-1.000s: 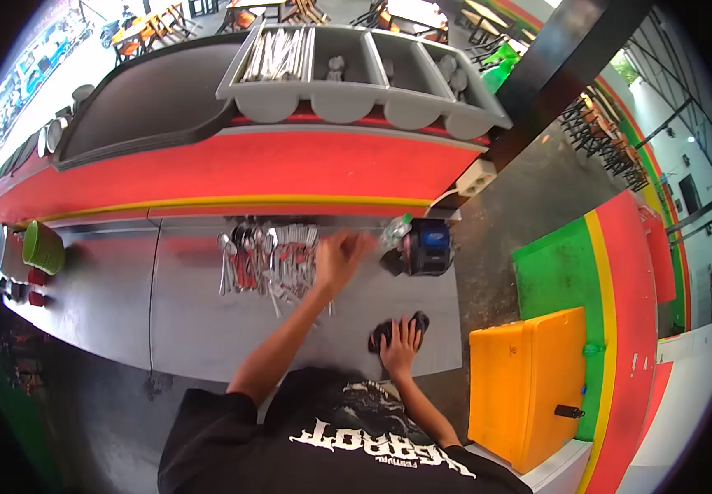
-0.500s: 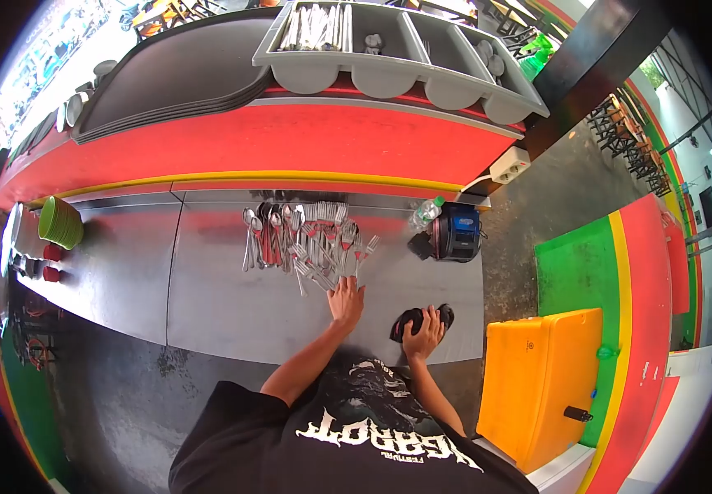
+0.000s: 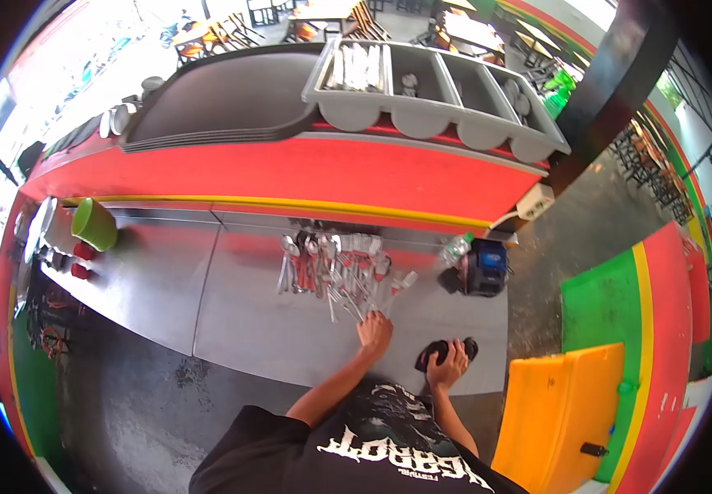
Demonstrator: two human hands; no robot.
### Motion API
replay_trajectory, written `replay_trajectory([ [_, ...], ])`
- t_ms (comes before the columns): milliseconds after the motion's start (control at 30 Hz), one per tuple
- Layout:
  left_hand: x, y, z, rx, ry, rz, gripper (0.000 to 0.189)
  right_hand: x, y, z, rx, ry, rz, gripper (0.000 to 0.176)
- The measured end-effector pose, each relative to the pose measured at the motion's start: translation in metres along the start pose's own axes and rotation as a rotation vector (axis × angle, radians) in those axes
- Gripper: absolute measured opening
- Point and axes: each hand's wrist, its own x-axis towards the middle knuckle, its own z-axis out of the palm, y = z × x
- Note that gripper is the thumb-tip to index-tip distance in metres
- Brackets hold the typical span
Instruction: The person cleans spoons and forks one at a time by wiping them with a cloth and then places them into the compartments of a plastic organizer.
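Spoons and forks lie in a loose pile (image 3: 335, 263) on the steel counter (image 3: 257, 329), mostly spoons at its left side and forks at its right. At the pile's near edge, my left hand (image 3: 375, 332) has its fingers closed around cutlery handles; blur hides exactly which pieces. My right hand (image 3: 448, 364) is wrapped over a small black object (image 3: 431, 355) near the counter's front edge. What this object is cannot be made out.
A gray cutlery tray (image 3: 422, 115) and stacked dark trays (image 3: 224, 95) rest on the red ledge. A bottle (image 3: 457, 249) stands beside a black-and-blue device (image 3: 485, 268). Green bowls (image 3: 94, 225) sit far left. An orange box (image 3: 557, 407) is at the right.
The view has shifted, so the counter and pile appear lower and further right. My left hand's fingers have drawn together on the handles. My right hand stays on the black object.
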Motion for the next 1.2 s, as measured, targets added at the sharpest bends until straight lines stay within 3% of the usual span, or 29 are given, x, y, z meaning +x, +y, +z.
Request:
replay_trajectory([
  [400,0.011,-0.017,-0.031,0.021,-0.418,0.076,0.035,-0.008,0.007,0.005,0.031,0.025,-0.019,0.046],
  [500,0.008,-0.034,-0.028,-0.009,-0.413,0.102,0.036,-0.007,0.011,0.001,0.203,0.008,0.042,0.049],
  [533,0.008,-0.045,-0.02,-0.095,-0.413,0.143,0.033,-0.006,0.013,-0.002,0.307,-0.004,0.064,0.055],
  [600,0.008,-0.066,-0.003,-0.265,-0.417,0.229,0.027,-0.011,0.009,-0.014,0.183,0.054,0.001,0.057],
  [700,-0.002,-0.088,0.013,-1.039,-0.576,0.112,0.017,-0.018,0.008,-0.023,0.046,-0.012,0.001,0.063],
  [767,-0.016,-0.085,-0.017,-1.077,-0.586,0.039,0.013,-0.026,0.013,-0.018,-0.01,-0.124,0.065,0.064],
  [1067,-0.04,-0.076,-0.04,-1.278,-0.572,0.086,0.018,0.011,0.013,0.002,0.262,0.041,0.216,0.047],
  [1200,-0.043,-0.068,-0.052,-1.285,-0.606,0.118,0.022,0.035,-0.024,-0.005,0.683,0.01,0.102,0.041],
])
